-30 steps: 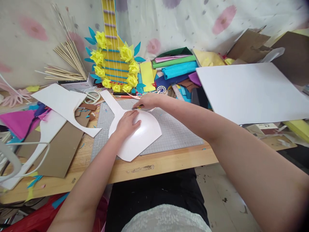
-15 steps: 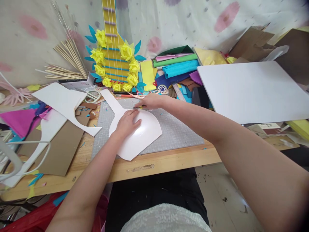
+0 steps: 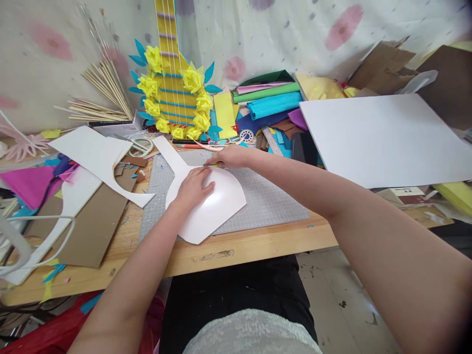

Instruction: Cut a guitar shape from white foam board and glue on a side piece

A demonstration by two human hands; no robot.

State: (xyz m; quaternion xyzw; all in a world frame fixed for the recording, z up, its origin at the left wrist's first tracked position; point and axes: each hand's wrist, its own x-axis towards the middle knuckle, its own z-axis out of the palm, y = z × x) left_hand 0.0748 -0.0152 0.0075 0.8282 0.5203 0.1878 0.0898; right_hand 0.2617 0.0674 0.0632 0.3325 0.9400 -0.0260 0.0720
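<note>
A white foam board piece (image 3: 221, 206), cut with a narrow neck and a broad rounded body, lies on the grey cutting mat (image 3: 273, 201). My left hand (image 3: 193, 187) rests on its body, fingers stretched out and thumb spread, pressing it flat. At the board's far edge, near the base of the neck, my right hand (image 3: 230, 156) is closed around a small tool. Only a thin dark tip and a bit of yellow show of this tool, which looks like a craft knife (image 3: 215, 165); my fingers hide the rest.
Behind the mat stands a yellow paper guitar (image 3: 173, 93) with paper roses. White offcuts (image 3: 92, 152), scissors (image 3: 142, 146) and brown cardboard (image 3: 94, 221) lie left. A large white board (image 3: 383, 142), coloured paper rolls (image 3: 275, 104) and a ruler (image 3: 271, 141) are at right.
Hardly anything differs. Both hands keep their places on the white board, and the whole view has shifted very slightly.
</note>
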